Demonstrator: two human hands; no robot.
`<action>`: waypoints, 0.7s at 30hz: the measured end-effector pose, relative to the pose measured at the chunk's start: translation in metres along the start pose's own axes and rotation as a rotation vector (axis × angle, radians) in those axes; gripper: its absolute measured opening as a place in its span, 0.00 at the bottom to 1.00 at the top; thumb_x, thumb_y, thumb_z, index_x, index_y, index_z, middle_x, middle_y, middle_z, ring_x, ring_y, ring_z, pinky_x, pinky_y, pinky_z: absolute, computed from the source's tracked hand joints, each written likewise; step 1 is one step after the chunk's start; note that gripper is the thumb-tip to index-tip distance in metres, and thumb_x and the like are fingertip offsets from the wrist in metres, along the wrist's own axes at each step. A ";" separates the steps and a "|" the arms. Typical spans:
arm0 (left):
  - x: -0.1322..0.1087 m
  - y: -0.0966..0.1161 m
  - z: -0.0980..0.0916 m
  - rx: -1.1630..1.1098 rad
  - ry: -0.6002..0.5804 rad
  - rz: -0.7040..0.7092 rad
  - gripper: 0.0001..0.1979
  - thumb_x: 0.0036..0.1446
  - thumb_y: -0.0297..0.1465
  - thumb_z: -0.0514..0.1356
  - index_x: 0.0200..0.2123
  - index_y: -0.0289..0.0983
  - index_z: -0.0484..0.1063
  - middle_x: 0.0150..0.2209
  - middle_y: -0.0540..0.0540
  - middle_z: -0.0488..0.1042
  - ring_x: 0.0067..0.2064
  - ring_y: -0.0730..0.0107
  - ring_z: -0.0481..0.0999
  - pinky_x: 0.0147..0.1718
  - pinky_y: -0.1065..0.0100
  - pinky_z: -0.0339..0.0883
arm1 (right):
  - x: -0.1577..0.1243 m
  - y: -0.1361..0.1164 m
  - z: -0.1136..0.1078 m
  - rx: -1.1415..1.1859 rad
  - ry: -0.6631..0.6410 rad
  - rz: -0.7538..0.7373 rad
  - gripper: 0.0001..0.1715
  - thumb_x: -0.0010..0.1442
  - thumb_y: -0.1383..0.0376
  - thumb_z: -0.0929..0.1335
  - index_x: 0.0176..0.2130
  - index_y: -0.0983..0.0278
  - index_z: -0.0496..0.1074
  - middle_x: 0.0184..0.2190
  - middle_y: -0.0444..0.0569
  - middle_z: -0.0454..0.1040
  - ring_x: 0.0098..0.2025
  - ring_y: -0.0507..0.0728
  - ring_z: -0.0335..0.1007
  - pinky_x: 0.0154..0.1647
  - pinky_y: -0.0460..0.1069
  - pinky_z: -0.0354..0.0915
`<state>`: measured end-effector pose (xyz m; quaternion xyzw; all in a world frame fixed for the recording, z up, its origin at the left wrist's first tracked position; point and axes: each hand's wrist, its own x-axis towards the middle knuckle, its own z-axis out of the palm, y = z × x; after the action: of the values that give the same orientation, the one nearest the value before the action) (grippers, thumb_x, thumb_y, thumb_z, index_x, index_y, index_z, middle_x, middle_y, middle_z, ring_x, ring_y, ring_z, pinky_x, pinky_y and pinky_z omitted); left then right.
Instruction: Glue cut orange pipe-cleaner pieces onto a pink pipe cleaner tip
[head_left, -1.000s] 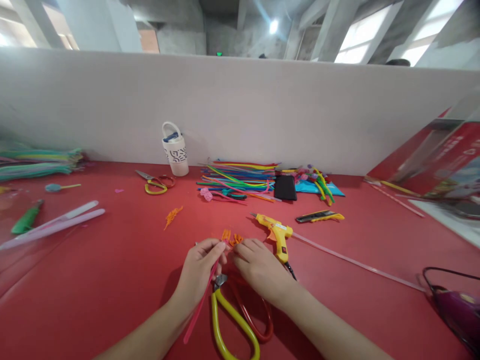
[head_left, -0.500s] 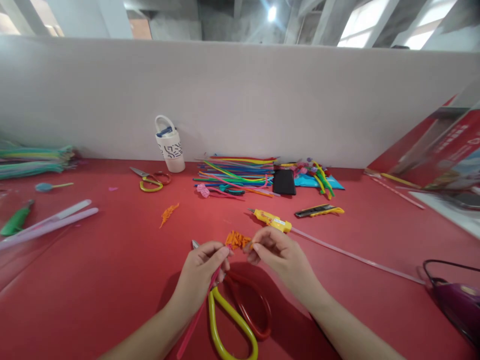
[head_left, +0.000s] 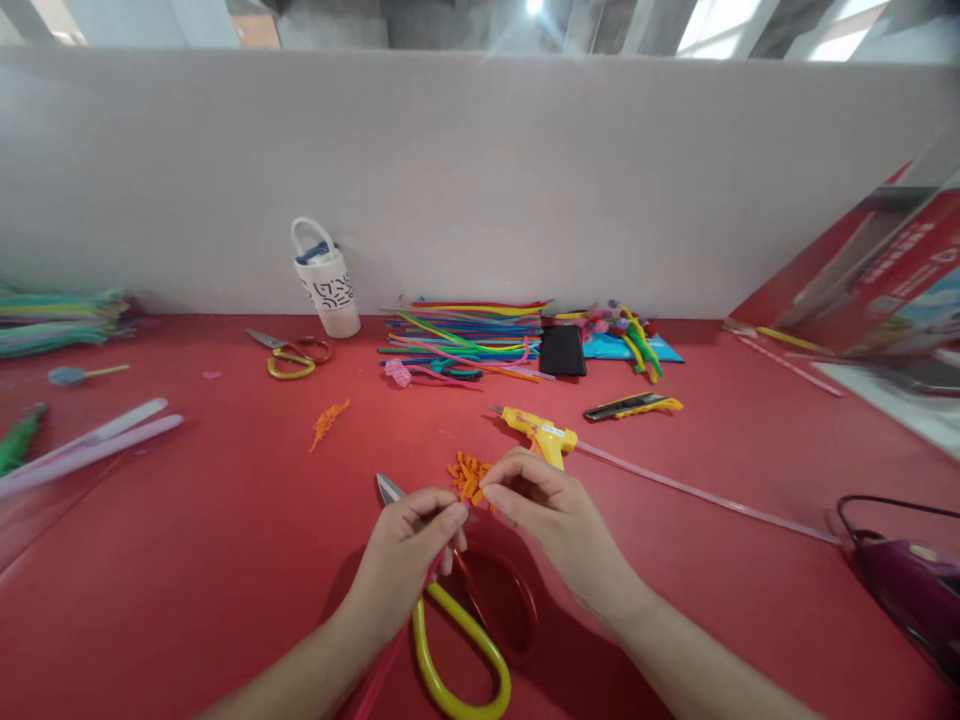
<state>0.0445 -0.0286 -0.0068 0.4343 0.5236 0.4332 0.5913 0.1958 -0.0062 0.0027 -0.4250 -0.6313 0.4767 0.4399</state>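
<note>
My left hand (head_left: pixel 409 555) is closed on a pink pipe cleaner (head_left: pixel 381 678), whose length runs down past the wrist to the lower edge. Its tip end is mostly hidden by the fingers. Thumb and forefinger of my right hand (head_left: pixel 559 520) pinch what looks like a small orange piece, close to the left fingertips. Just behind both hands lies a heap of short orange pieces (head_left: pixel 466 472). Large scissors with one yellow and one red handle (head_left: pixel 471 625) lie under my left hand, blades pointing away. A yellow glue gun (head_left: pixel 541 430) rests beyond my right hand.
A clear pinkish glue stick (head_left: pixel 705 490) trails right from the glue gun toward a purple device with a cord (head_left: pixel 911 565). Farther back are a utility knife (head_left: pixel 634 405), a black flat object (head_left: pixel 562 352), pipe cleaners (head_left: pixel 465 335), smaller scissors (head_left: pixel 292 358) and a white cup (head_left: pixel 330 290).
My right hand has shifted slightly left, bringing its fingertips closer to my left hand. The camera view has tilted down and turned a little. My left hand still grips the pink pipe cleaner.
</note>
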 end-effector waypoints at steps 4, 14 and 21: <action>0.000 0.000 0.001 0.010 -0.005 0.001 0.13 0.46 0.36 0.59 0.17 0.35 0.66 0.15 0.54 0.65 0.15 0.81 0.60 0.16 0.76 0.52 | -0.001 -0.001 0.001 -0.086 0.010 -0.035 0.05 0.54 0.69 0.65 0.27 0.62 0.69 0.26 0.41 0.64 0.29 0.50 0.61 0.30 0.45 0.58; 0.000 -0.003 0.000 0.034 -0.036 0.030 0.12 0.49 0.35 0.58 0.19 0.35 0.66 0.15 0.55 0.65 0.15 0.81 0.60 0.16 0.76 0.52 | -0.004 -0.004 0.003 -0.228 0.082 -0.133 0.06 0.54 0.72 0.64 0.27 0.62 0.68 0.26 0.42 0.64 0.29 0.50 0.62 0.29 0.45 0.59; 0.000 -0.007 -0.002 0.028 -0.043 0.025 0.11 0.50 0.35 0.58 0.20 0.36 0.66 0.16 0.55 0.66 0.15 0.82 0.61 0.16 0.76 0.52 | -0.002 -0.002 0.004 -0.259 0.093 -0.161 0.07 0.55 0.73 0.64 0.28 0.62 0.67 0.26 0.41 0.64 0.29 0.50 0.62 0.29 0.45 0.60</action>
<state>0.0432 -0.0303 -0.0141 0.4583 0.5114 0.4240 0.5905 0.1920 -0.0097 0.0040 -0.4477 -0.6984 0.3344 0.4471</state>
